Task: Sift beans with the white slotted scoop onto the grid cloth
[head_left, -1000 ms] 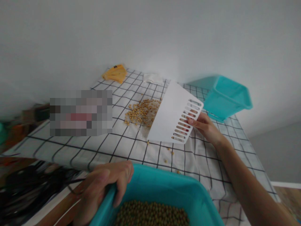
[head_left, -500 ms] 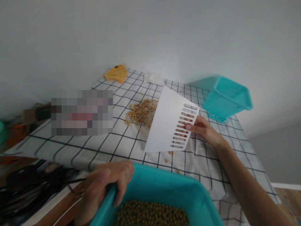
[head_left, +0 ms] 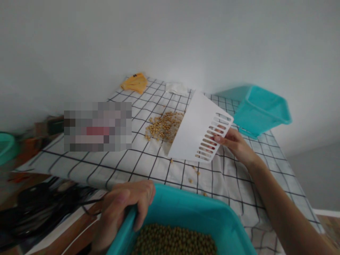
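My right hand grips a white slotted plastic scraper by its slotted edge, thumb on the near face. The scraper is tilted over the table, in front of a pile of yellowish beans. Part of the pile is hidden behind it. A few loose beans lie between the scraper and the near table edge. With fingers curled over its left rim, my left hand holds a teal bin at the table's front edge. Brownish-green beans cover the bin's bottom.
A second teal bin lies tipped at the back right of the checked cloth. A yellow cloth and a white cloth lie at the back. A pixelated patch covers the left side. A teal basin is at far left.
The scraper has tilted and its lower edge has risen slightly. A loose bean now shows below it. The whole view has shifted a little, so things appear further right. Both hands keep their holds.
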Motion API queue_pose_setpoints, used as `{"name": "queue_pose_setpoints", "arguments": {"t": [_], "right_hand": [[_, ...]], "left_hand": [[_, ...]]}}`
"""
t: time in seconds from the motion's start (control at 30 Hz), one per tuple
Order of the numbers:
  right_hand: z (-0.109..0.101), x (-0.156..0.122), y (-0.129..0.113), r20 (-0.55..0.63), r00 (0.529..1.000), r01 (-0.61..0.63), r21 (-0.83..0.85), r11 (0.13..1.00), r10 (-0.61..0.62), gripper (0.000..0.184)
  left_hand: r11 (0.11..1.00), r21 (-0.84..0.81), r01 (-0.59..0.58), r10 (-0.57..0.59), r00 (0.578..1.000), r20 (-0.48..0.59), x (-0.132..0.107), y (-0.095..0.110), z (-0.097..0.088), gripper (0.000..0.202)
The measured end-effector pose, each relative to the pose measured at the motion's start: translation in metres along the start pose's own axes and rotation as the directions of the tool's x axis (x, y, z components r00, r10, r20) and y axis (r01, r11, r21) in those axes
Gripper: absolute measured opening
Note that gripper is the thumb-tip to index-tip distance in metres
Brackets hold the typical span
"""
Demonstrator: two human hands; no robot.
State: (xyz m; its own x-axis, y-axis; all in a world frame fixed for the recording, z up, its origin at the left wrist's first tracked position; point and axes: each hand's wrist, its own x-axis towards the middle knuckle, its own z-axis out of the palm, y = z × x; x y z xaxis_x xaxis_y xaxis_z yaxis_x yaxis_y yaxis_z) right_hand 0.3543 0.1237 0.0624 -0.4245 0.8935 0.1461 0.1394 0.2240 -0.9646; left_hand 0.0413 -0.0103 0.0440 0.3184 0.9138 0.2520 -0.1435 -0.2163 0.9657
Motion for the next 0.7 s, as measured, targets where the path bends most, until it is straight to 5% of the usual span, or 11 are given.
{"name": "queue_pose_setpoints", "arguments": {"t": [0.37, 0.7], "right_hand": [[0.0024, -0.0029, 0.0004, 0.064, 0.997, -0.036, 0.05, 0.998, 0.033, 0.022], [-0.0006, 0.0003, 0.0066, -0.027, 1.0, -0.004, 0.051, 0.999, 0.005, 0.025]], "left_hand": [[1.0, -0.012, -0.015, 0.015, 1.0, -0.011, -0.0008, 0.0033, 0.0049, 0.068], [0.999, -0.015, -0.03, 0.03, 0.999, -0.022, 0.0009, 0.0033, 0.0062, 0.068]]}}
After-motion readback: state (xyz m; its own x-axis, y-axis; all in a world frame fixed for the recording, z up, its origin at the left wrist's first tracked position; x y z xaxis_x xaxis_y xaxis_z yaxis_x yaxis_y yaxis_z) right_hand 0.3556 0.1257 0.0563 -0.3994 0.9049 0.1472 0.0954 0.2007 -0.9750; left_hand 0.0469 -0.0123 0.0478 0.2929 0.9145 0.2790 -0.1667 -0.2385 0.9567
